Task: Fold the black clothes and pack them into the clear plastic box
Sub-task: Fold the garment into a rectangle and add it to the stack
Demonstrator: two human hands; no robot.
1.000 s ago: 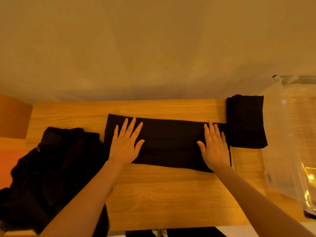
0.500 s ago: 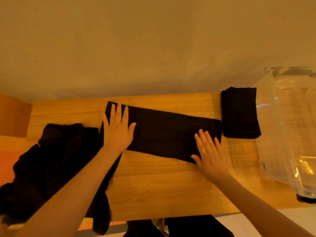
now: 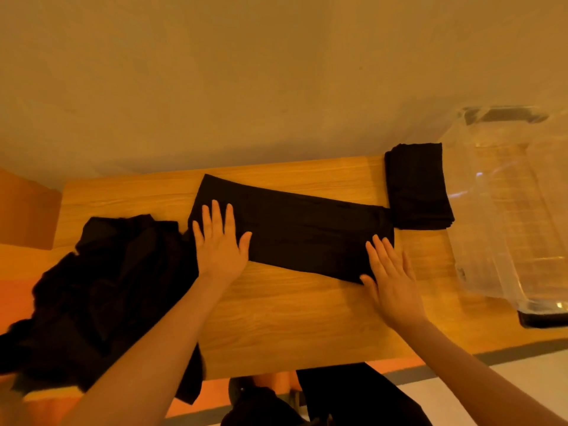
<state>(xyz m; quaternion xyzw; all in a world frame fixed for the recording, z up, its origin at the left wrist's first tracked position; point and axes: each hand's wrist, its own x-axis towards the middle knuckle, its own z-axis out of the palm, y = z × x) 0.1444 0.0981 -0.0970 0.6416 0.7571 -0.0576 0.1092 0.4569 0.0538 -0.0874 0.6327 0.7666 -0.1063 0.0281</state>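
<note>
A black garment [image 3: 301, 232], folded into a long strip, lies slantwise across the wooden table [image 3: 292, 315]. My left hand [image 3: 219, 244] lies flat on its left end with fingers straight. My right hand [image 3: 390, 281] lies flat at its right near corner, fingers straight, partly on the cloth and partly on the table. A folded black stack [image 3: 416, 186] sits at the table's far right, touching the strip's right end. The clear plastic box [image 3: 507, 210] stands on the right; it looks empty.
A heap of unfolded black clothes [image 3: 101, 296] covers the table's left end and hangs over the near edge. A plain wall runs behind the table. Dark trousers [image 3: 353, 398] show below the near edge.
The strip has turned from level to slanted, its left end farther away. My left hand slid to the strip's left end, my right hand to the near right corner. The view shifted slightly.
</note>
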